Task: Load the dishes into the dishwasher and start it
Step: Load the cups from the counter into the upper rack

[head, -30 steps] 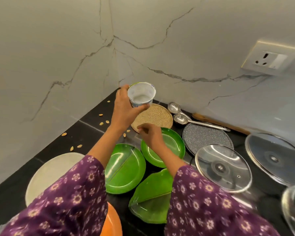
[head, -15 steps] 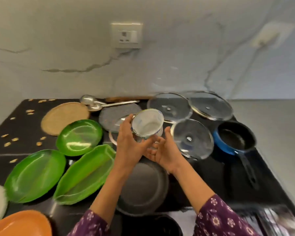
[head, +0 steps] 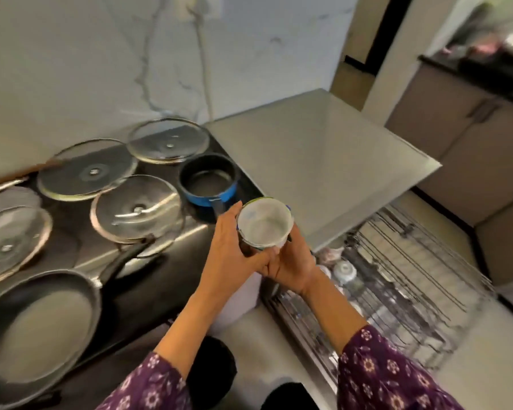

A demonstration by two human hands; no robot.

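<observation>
Purple sleeves [head: 379,377] carry pale, apparently floral, printed motifs.

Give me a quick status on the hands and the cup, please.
Both on cup: left hand grips side, right hand cradles base. Cup aloft, mouth up. Right: rack out, partly loaded; nothing in between.

Four lids [head: 137,208] lie on the worktop [head: 166,276] at left. The saucepan [head: 209,179] stands to their right, the frying pan [head: 39,324] in front. The cup [head: 264,223] sits between left hand [head: 228,247] and right hand [head: 290,261], before the saucepan. The dishwasher rack [head: 412,285] lies right of the worktop, lower.
</observation>
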